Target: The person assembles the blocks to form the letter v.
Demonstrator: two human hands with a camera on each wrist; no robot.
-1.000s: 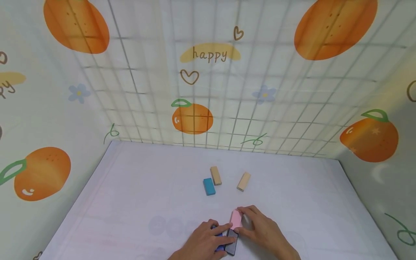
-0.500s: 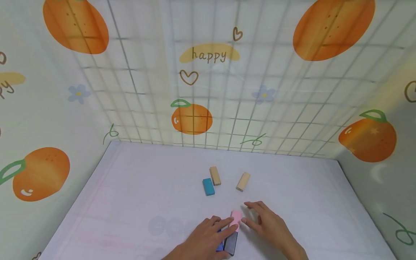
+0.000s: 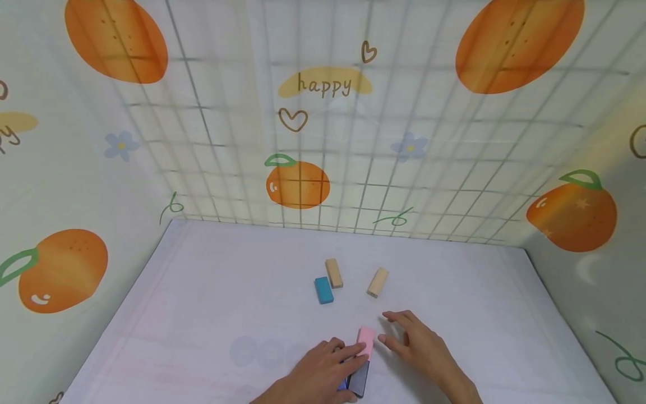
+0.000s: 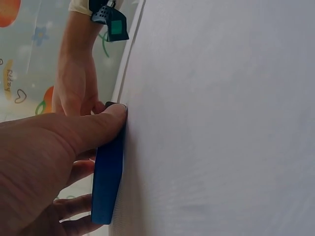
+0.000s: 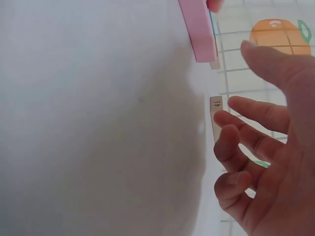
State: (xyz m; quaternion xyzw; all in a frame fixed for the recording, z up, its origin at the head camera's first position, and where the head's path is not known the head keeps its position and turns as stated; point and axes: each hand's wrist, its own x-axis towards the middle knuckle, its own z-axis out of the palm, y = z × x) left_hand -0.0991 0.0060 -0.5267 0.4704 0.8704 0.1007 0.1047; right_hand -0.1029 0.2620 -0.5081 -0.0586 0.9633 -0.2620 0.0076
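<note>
A pink wooden block (image 3: 368, 333) and a dark block (image 3: 359, 381) lie end to end on the white table, with a deep-blue block (image 4: 109, 182) along their left side. My left hand (image 3: 323, 366) rests over these blocks. Two of its fingers stretch across to the pink and dark blocks, and its thumb (image 4: 106, 123) touches near the end of the blue and dark ones. To the right of the pink block, my right hand (image 3: 424, 349) hovers apart from it, fingers loosely bent and holding nothing. Much of the deep-blue block is hidden from the head view.
Farther back lie a teal block (image 3: 324, 290), a plain wooden block (image 3: 334, 273) close beside it and another plain block (image 3: 378, 282) to the right, marked 46 in the right wrist view. Printed cloth walls (image 3: 222, 168) enclose the table's back and sides.
My right hand has let go of the pink block and moved off to the right. The left hand's fingers have shifted so that they lie more over the pink block.
</note>
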